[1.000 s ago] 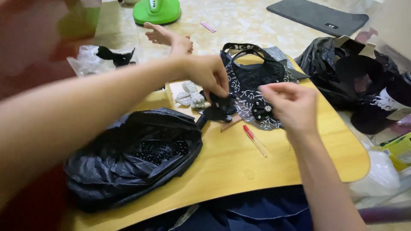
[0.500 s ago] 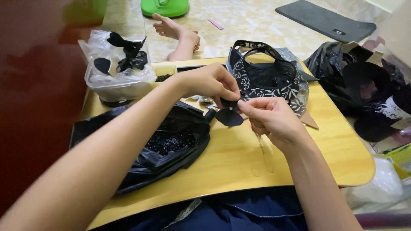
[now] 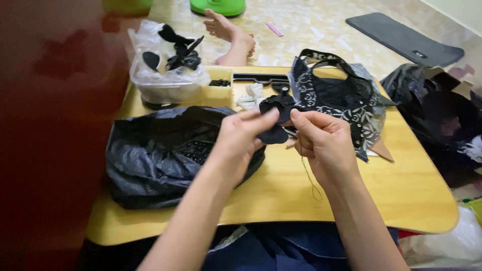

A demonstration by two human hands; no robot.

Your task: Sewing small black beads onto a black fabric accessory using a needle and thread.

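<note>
Both hands pinch one small black fabric piece (image 3: 275, 131) above the table (image 3: 351, 195): left hand (image 3: 241, 138) steadies it, right hand (image 3: 321, 140) grips it, thread (image 3: 310, 178) dangling below. Black bag (image 3: 165, 155) lies open close by, within reach.

Small black fabric piece (image 3: 275, 119) pinched above the table, thread dangling

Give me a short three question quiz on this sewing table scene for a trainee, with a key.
1. True or false: both hands pinch the small black fabric piece.
2. What lies open on the table under the left hand?
A. black plastic bag
B. red box
C. metal tray
3. What hangs down from the right hand?

Key
1. True
2. A, the black plastic bag on the wooden table
3. A thin thread
</note>
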